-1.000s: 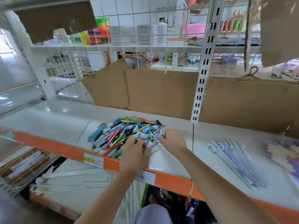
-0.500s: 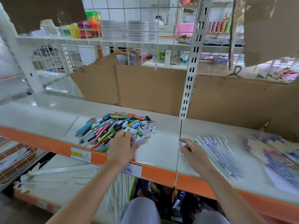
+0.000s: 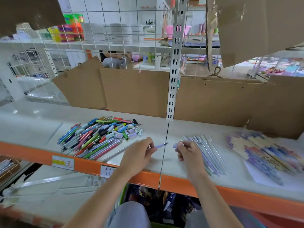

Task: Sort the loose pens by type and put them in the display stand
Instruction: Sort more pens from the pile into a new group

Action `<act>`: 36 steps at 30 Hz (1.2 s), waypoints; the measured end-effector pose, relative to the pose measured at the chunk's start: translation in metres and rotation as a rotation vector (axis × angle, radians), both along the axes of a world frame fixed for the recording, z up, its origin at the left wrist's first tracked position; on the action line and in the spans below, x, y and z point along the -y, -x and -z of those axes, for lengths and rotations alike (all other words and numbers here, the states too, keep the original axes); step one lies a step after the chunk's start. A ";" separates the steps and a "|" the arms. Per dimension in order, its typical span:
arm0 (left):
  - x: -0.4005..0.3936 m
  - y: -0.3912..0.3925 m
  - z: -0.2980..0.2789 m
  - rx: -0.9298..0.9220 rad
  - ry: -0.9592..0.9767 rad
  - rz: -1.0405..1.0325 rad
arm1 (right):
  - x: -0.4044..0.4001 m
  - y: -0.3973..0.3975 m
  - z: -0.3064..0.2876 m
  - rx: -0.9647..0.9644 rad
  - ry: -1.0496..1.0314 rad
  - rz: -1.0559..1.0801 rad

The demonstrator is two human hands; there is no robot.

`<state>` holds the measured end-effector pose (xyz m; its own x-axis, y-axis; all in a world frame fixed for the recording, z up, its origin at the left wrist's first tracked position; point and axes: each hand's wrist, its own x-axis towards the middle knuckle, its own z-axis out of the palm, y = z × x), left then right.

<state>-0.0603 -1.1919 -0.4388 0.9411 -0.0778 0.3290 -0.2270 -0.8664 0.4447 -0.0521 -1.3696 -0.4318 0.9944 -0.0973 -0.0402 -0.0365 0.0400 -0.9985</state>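
A heap of loose coloured pens and caps (image 3: 98, 135) lies on the white shelf (image 3: 32, 129), left of centre. My left hand (image 3: 138, 155) pinches an uncapped lilac pen (image 3: 160, 145), its tip pointing right. My right hand (image 3: 189, 152) pinches a lilac cap (image 3: 175, 146) a short gap from that tip. Just right of my right hand lies a sorted row of pale capped pens (image 3: 207, 150). No display stand is in view.
Patterned purple pencils (image 3: 263, 152) on white paper lie at the far right. Cardboard sheets (image 3: 134, 91) line the back of the shelf, split by a white slotted upright (image 3: 174, 76). The shelf's orange front edge (image 3: 82, 165) carries price labels. A lower shelf lies below left.
My left hand has lifted a lilac pen out of the heap and moved right. My right hand came back left from the sorted row with a cap. The view has shifted right.
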 end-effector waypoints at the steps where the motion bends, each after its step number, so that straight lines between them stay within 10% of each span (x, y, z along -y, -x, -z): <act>1: -0.002 0.001 0.001 -0.016 0.019 0.025 | 0.000 0.000 0.000 0.006 0.007 0.007; 36: -0.008 0.000 0.003 -0.054 0.201 0.086 | -0.031 -0.011 -0.011 0.245 0.210 -0.268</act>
